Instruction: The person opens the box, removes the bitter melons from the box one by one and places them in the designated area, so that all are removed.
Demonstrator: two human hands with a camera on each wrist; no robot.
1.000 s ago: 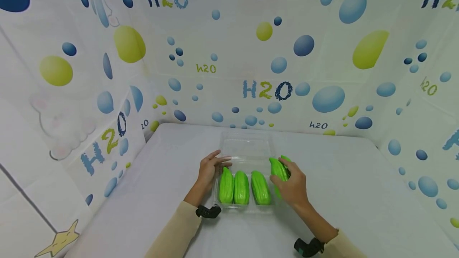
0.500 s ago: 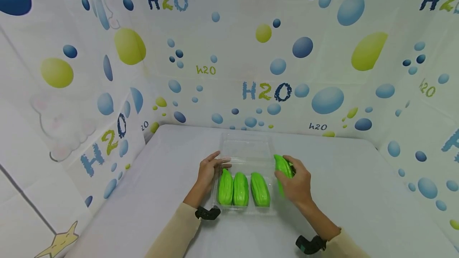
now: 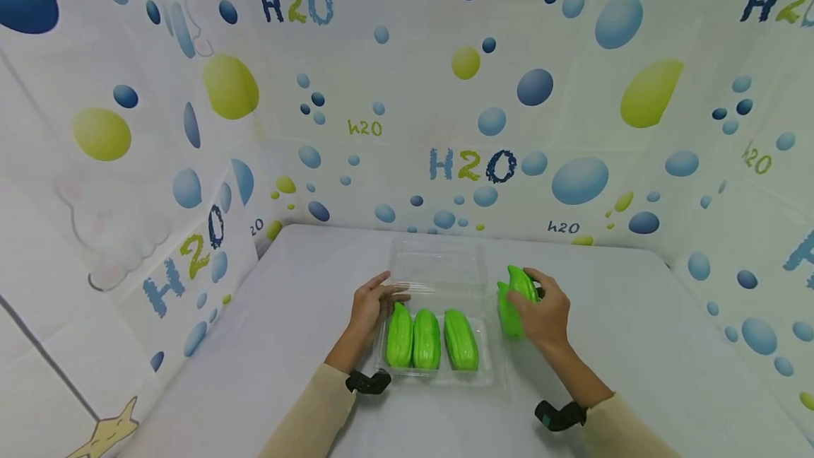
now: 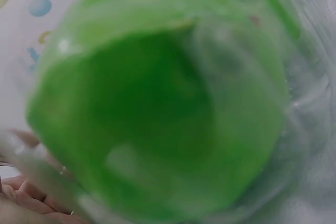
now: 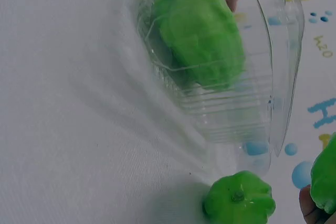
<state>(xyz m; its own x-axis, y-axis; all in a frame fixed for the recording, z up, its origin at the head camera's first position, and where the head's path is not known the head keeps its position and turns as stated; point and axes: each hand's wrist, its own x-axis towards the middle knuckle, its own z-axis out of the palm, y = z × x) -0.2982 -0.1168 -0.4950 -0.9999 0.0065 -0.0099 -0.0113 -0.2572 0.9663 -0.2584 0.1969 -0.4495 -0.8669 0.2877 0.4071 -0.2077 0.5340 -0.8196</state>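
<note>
In the head view, a clear plastic clamshell box (image 3: 486, 359) lies with its lid folded back, and three green ridged gourds (image 3: 427, 339) are inside. My left hand (image 3: 367, 308) rests at the box's back left corner, fingers reaching over its edge. Right of the box, my right hand (image 3: 543, 309) grips a green gourd (image 3: 523, 284) between thumb and fingers. Another gourd (image 3: 509, 315) shows just left of the held one, outside the box. The right wrist view shows this gourd (image 5: 239, 199) end-on, and the held gourd (image 5: 326, 174) at the right edge.
The clear lid (image 3: 437, 265) lies on the white table (image 3: 610, 331) behind the box. A printed cloth wall (image 3: 381, 182) closes off the back and sides. The left wrist view is mostly filled by a blurred gourd (image 4: 152, 124) behind plastic.
My right hand has moved right and slightly away from the box with the gourd. The second gourd beside it now shows more. My left hand and the three boxed gourds stay in place.
</note>
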